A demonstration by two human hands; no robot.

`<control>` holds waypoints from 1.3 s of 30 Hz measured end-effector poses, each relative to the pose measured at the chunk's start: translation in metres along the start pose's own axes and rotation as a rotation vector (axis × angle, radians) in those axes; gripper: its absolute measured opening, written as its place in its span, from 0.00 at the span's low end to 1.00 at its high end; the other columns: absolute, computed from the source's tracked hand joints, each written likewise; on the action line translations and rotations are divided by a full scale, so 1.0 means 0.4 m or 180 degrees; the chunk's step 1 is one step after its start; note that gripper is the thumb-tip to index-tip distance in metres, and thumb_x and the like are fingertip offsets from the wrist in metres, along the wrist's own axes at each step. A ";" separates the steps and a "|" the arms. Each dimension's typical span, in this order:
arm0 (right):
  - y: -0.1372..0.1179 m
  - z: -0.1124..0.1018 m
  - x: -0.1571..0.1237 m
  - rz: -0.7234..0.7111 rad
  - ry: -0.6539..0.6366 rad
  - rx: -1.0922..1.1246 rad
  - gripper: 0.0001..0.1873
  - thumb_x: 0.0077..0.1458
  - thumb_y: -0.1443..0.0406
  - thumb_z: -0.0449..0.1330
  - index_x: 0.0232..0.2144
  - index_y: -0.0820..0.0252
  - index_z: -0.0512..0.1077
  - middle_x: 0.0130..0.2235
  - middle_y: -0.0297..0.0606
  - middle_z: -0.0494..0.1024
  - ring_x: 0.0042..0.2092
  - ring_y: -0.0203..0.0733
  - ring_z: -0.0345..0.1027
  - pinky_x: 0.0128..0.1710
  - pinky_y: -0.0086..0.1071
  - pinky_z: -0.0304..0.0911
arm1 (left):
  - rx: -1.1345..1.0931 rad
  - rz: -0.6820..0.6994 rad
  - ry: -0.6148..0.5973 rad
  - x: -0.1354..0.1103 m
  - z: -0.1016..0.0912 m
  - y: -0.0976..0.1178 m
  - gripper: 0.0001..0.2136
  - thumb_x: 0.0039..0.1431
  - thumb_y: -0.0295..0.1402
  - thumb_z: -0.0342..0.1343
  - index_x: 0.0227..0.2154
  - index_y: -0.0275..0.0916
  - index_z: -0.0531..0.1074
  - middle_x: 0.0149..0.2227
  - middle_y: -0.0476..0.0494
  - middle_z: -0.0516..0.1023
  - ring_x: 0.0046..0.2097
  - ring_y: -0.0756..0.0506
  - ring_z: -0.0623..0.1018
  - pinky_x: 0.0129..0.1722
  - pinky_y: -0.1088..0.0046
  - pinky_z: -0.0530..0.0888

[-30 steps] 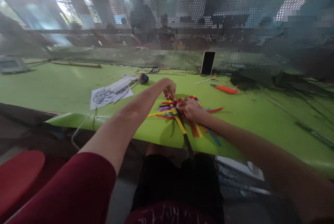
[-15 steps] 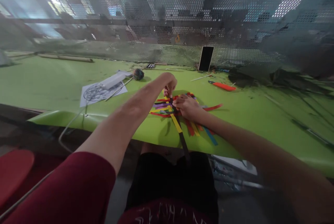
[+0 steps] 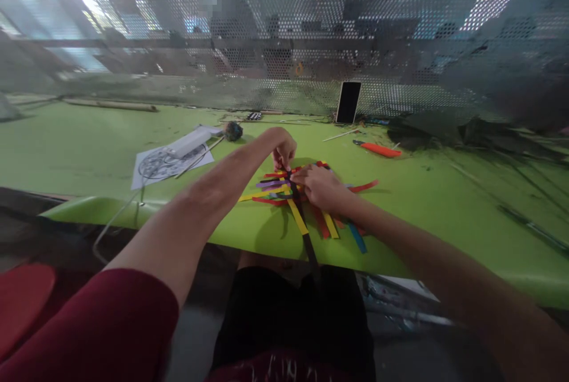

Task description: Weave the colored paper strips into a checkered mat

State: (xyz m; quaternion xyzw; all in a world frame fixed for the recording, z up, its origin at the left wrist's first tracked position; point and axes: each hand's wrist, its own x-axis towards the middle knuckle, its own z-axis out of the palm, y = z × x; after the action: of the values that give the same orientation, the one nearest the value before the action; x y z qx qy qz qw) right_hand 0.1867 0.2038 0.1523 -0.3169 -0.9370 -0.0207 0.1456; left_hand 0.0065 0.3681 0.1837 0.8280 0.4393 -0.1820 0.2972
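A weave of coloured paper strips (image 3: 275, 185), red, yellow, purple, blue and black, lies on the green table (image 3: 80, 145). My left hand (image 3: 284, 153) is closed in a pinch over the far left part of the weave, on the upper end of a black strip (image 3: 306, 239) that runs toward me over the table's front edge. My right hand (image 3: 320, 186) lies flat on the middle of the weave, fingers pointing left and pressing the strips down. Yellow, red and blue strip ends (image 3: 331, 226) stick out below my right wrist.
A printed sheet (image 3: 153, 168) with a white box and a cable lies at the left. An orange cutter (image 3: 379, 149) and a thin stick lie behind the weave. A dark phone (image 3: 348, 102) leans against the perforated screen. Dark material is heaped at the far right.
The view has shifted a little. My left hand has dropped slightly toward the weave, still pinching the strip. My right hand stays pressed on the strips.
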 end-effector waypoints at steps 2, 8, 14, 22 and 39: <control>-0.041 -0.032 -0.016 0.0194 0.0281 0.0019 0.21 0.61 0.75 0.53 0.51 0.63 0.77 0.52 0.49 0.80 0.52 0.52 0.68 0.56 0.44 0.61 | 0.0039 -0.0112 -0.0214 -0.011 0.004 0.000 0.21 0.28 0.47 0.77 0.19 0.37 0.77 0.22 0.43 0.79 0.30 0.42 0.80 0.36 0.64 0.77; -0.178 -0.047 -0.094 0.0323 -0.0049 -0.0358 0.12 0.64 0.60 0.58 0.38 0.59 0.79 0.41 0.48 0.80 0.43 0.54 0.70 0.43 0.46 0.65 | 0.0218 -0.0150 -0.0201 -0.053 0.008 -0.011 0.18 0.32 0.44 0.75 0.17 0.38 0.74 0.21 0.43 0.78 0.29 0.43 0.79 0.34 0.67 0.76; -0.175 -0.048 -0.157 0.0268 -0.0116 -0.0683 0.16 0.58 0.73 0.57 0.47 0.61 0.77 0.47 0.50 0.80 0.45 0.56 0.71 0.47 0.51 0.65 | 0.0438 0.0428 0.1164 -0.145 0.034 -0.002 0.07 0.51 0.35 0.63 0.31 0.37 0.78 0.28 0.46 0.80 0.34 0.46 0.79 0.39 0.73 0.72; -0.304 -0.026 -0.307 0.0366 0.0425 0.0099 0.23 0.63 0.65 0.56 0.59 0.49 0.72 0.51 0.43 0.80 0.49 0.55 0.72 0.48 0.52 0.68 | 0.0361 0.1057 0.1477 -0.217 0.148 -0.016 0.18 0.55 0.24 0.53 0.48 0.36 0.78 0.44 0.44 0.81 0.42 0.49 0.79 0.43 0.79 0.71; -0.079 -0.114 -0.374 0.0259 0.0032 -0.1234 0.17 0.58 0.78 0.55 0.44 0.65 0.79 0.45 0.45 0.83 0.47 0.51 0.72 0.46 0.43 0.67 | 0.1011 0.1207 0.1651 -0.275 0.215 0.008 0.12 0.60 0.41 0.63 0.38 0.37 0.78 0.56 0.37 0.74 0.57 0.39 0.72 0.58 0.65 0.66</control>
State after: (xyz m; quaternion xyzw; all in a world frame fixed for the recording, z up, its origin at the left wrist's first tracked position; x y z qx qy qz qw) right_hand 0.2928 0.0849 0.1549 -0.3764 -0.9012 -0.1964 0.0873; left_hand -0.0547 0.2425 0.1814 0.9493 0.3049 0.0267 0.0719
